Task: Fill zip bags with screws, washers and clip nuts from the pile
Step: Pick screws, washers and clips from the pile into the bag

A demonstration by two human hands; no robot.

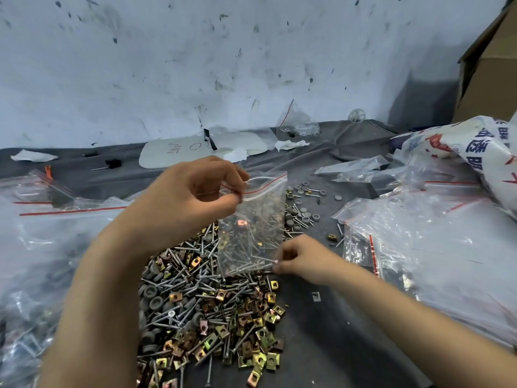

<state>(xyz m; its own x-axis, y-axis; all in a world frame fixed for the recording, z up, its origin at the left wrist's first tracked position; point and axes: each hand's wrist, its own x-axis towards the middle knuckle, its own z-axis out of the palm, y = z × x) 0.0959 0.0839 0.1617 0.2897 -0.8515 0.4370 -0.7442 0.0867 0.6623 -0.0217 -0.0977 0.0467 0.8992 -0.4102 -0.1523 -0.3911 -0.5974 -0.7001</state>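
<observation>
A clear zip bag (256, 219) with a red strip hangs upright over the pile (207, 301) of screws, grey washers and brass-coloured clip nuts. My left hand (195, 191) pinches the bag's open top edge. My right hand (296, 259) is down at the bag's lower right corner, fingers curled, pinching a screw (260, 266) at the pile's far edge. Whether the bag holds anything I cannot tell, since the pile shows through it.
Filled zip bags (36, 247) lie heaped on the left. Empty zip bags (430, 242) are stacked on the right, under a printed sack (475, 152). Loose washers and screws (303, 208) lie behind the bag. A cardboard box (492, 65) stands at far right.
</observation>
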